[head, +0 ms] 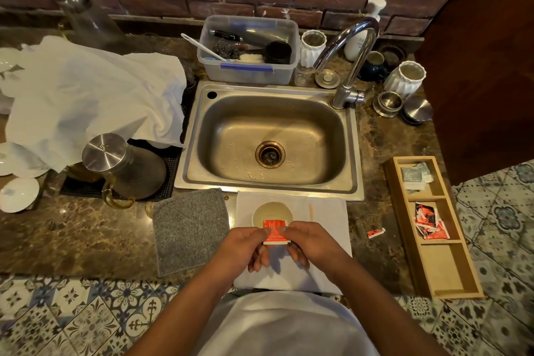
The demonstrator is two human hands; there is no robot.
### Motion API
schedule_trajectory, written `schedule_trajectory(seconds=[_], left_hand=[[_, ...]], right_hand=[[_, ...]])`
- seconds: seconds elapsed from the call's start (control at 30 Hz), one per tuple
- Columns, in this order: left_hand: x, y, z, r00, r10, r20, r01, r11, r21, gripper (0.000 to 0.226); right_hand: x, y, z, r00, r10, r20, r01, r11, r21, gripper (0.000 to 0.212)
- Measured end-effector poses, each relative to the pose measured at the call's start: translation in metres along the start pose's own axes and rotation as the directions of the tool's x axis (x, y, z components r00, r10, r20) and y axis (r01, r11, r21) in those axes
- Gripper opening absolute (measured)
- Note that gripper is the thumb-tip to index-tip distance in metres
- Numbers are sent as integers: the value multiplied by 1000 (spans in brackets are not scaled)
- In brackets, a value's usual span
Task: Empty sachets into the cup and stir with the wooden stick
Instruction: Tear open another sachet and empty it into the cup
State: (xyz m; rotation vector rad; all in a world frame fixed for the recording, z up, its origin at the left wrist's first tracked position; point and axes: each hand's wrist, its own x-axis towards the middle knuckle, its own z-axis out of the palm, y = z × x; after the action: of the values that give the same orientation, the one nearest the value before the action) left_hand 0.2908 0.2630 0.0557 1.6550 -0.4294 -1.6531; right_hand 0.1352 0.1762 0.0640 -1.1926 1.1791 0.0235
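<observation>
My left hand (245,243) and right hand (310,243) are up close here, both pinching one red sachet (275,232) by its top edge, thumbs on the face, the other fingers curled loosely underneath. That's my grip on both sides: closed on the packet, nothing else held. The sachet hangs just on my side of the cup (271,214), overlapping its near rim from this angle. It's flat and square, red-orange with small white print and a pale strip along the bottom; I can't tell whether it's torn yet. I'd say this is the opening step, thumbs set to rip across the top. Next comes a clean tear, then tipping the open mouth over the cup so the powder falls inside and not onto the white cloth (326,211) under the cup. The cup looks pale, with a light liquid in it. The wooden stick (311,212) lies just right of the cup, untouched. Further right of the cup, a torn scrap (376,233) lies on the desk (86,237), and more red sachets wait in the wooden tray (404,211).
</observation>
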Motion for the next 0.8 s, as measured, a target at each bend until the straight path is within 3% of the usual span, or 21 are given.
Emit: schedule_trajectory(seconds=[0.43, 0.8], left_hand=[[-1, -2, 8, 998, -28, -49, 26, 999, -39, 40], [-2, -5, 8, 999, -1, -54, -2, 999, -52, 36]], right_hand=[[2, 3, -3, 997, 62, -55, -59, 997, 51, 32], [3, 7, -4, 1000, 12, -25, -11, 999, 48, 32]])
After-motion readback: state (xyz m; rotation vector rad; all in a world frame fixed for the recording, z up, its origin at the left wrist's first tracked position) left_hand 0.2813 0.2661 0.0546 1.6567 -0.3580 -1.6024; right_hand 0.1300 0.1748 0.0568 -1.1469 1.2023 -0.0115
